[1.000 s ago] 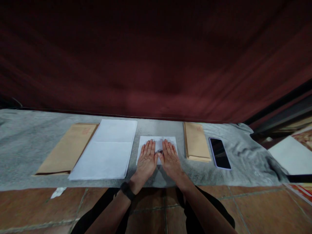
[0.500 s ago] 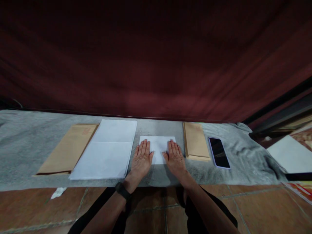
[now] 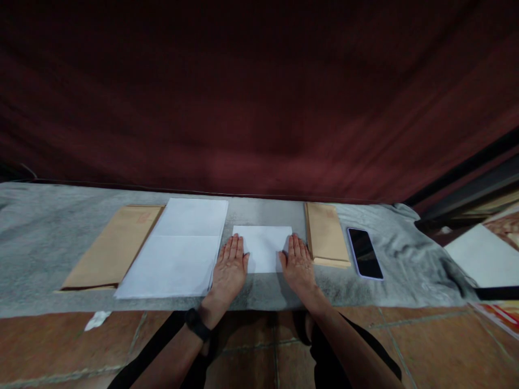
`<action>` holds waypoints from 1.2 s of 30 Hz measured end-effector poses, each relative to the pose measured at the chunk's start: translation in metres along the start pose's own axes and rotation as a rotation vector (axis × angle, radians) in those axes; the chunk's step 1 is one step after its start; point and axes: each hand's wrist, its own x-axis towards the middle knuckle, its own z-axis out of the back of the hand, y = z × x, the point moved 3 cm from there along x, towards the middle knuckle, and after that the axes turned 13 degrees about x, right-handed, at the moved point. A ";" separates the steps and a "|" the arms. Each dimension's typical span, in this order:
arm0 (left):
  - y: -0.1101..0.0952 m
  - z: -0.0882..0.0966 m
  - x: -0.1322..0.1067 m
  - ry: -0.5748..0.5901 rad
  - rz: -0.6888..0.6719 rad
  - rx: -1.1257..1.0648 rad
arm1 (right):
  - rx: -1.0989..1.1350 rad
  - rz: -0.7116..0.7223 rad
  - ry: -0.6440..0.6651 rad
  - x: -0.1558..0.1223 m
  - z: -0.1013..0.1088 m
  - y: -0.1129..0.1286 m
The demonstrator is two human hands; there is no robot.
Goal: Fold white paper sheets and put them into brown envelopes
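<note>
Hands (image 3: 229,269) (image 3: 299,267) palm-down, apart, on paper (image 3: 264,248)

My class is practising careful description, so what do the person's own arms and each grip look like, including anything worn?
The left grip and right grip are bare hands, without gloves. A dark band, perhaps a watch, circles the left wrist; no markings can be made out on it. The right wrist looks bare. No sleeves show on either forearm.
</note>
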 end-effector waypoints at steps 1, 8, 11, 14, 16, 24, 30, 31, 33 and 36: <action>0.000 0.001 0.000 0.002 0.005 0.007 | -0.004 -0.007 0.005 0.000 0.001 0.000; -0.002 0.008 0.002 0.083 0.004 0.051 | 0.006 -0.089 0.083 0.010 0.014 0.001; -0.008 0.010 0.001 0.108 -0.044 0.036 | 0.038 -0.181 0.129 0.019 0.021 0.000; -0.014 0.011 -0.001 0.119 -0.100 -0.005 | 0.088 -0.289 0.183 0.028 0.025 0.000; -0.017 0.011 -0.002 0.128 -0.125 -0.038 | 0.124 -0.380 0.227 0.032 0.026 -0.003; -0.026 0.017 -0.008 0.160 -0.323 -0.158 | 0.789 -0.718 0.287 0.039 0.021 -0.019; -0.034 0.025 -0.008 0.103 -0.337 -0.169 | 1.094 -0.768 0.336 0.034 0.022 -0.010; -0.034 0.028 -0.006 0.075 -0.337 -0.168 | 1.173 -0.793 0.297 0.034 0.024 -0.009; -0.034 0.036 -0.002 0.012 -0.331 -0.162 | 1.375 -0.843 0.181 0.034 0.031 -0.007; -0.028 0.050 0.007 -0.085 -0.289 -0.141 | 1.657 -0.850 0.070 0.032 0.043 0.001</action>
